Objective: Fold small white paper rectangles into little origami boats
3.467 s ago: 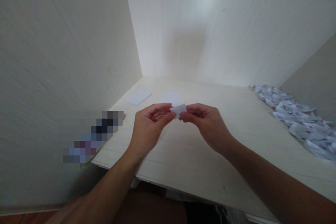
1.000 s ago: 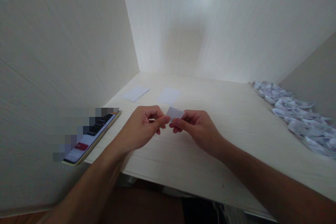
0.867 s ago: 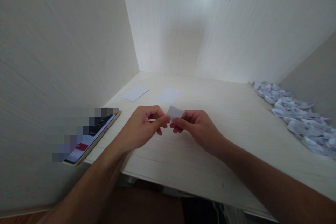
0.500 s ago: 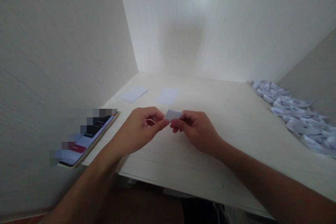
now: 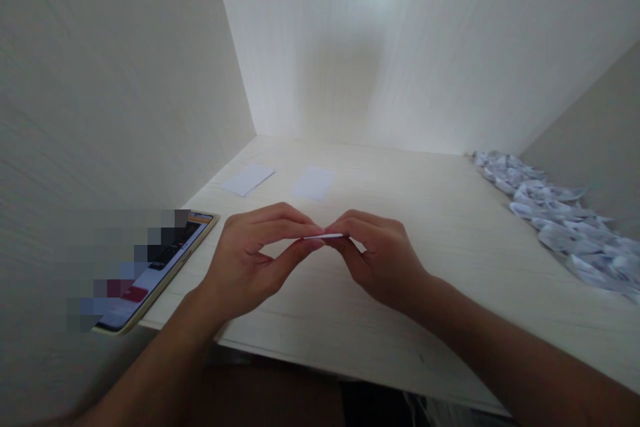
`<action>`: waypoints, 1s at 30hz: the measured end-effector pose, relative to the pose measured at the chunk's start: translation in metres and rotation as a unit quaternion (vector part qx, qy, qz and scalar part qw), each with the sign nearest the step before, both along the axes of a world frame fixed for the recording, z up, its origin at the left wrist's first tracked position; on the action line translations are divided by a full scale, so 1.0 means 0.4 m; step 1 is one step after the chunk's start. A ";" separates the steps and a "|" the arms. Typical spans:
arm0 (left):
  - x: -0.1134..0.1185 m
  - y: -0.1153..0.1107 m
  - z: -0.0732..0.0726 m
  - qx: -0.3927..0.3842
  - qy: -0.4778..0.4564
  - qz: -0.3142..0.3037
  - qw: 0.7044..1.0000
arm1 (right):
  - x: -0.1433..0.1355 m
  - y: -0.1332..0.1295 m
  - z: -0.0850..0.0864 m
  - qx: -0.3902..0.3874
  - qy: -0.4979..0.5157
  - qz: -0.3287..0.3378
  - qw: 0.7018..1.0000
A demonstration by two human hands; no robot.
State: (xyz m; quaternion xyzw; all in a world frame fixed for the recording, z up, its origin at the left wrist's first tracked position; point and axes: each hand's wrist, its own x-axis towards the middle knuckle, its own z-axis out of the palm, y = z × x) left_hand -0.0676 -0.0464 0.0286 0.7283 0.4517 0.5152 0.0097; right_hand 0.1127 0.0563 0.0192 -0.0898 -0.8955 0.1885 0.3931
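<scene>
A small piece of folded white paper (image 5: 324,236) is pinched between both hands above the table, turned so that only its thin edge shows. My left hand (image 5: 263,257) grips its left end, thumb below and fingers on top. At the other end my right hand (image 5: 377,253) is closed on it in the same way, and the fingertips of the two hands nearly meet. The paper's flat faces are hidden by the fingers and the angle.
Behind the hands, a stack of white paper (image 5: 249,179) and a paler sheet (image 5: 314,183) lie on the white table (image 5: 425,200). A phone (image 5: 160,267) in a yellowish case rests at the left edge. Several folded paper pieces (image 5: 560,220) are heaped along the right side. White panels enclose the back and sides.
The folded paper has tilted from showing its broad face to showing only its edge. My fingers have moved over its top, and the hands have drawn closer together.
</scene>
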 end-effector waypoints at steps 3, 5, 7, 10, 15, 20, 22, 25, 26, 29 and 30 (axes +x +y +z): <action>0.002 -0.003 -0.005 0.003 0.005 -0.008 1.000 | 0.000 0.001 0.000 -0.016 -0.008 0.016 1.000; 0.004 -0.005 -0.004 0.002 0.017 -0.012 1.000 | 0.000 0.002 -0.001 -0.014 -0.015 0.014 1.000; 0.005 -0.006 -0.002 -0.002 0.040 -0.007 0.999 | 0.000 0.002 -0.001 0.004 -0.029 0.001 1.000; 0.009 -0.008 -0.003 0.011 0.064 0.010 0.998 | 0.000 0.003 -0.001 0.017 -0.048 -0.003 0.999; 0.013 -0.008 -0.004 0.056 0.061 0.035 0.996 | -0.004 0.006 -0.006 -0.036 -0.004 0.018 0.999; 0.007 -0.006 0.000 0.072 0.072 0.067 0.993 | -0.009 0.006 -0.010 -0.050 0.021 0.029 0.998; 0.005 -0.006 -0.005 0.059 0.075 0.061 0.994 | -0.010 0.002 -0.008 -0.052 0.010 0.033 0.998; 0.005 -0.007 -0.018 0.047 0.046 0.040 0.997 | -0.010 -0.005 -0.004 -0.074 -0.004 0.036 0.997; 0.005 -0.007 -0.022 0.041 0.028 0.036 0.998 | -0.011 -0.006 -0.003 -0.084 -0.004 0.036 0.996; 0.004 -0.005 -0.025 0.017 -0.003 0.038 0.999 | -0.010 -0.008 -0.002 -0.107 -0.006 0.035 0.994; 0.003 -0.004 -0.023 0.011 0.002 0.042 0.999 | -0.009 -0.008 -0.001 -0.107 -0.011 0.035 0.994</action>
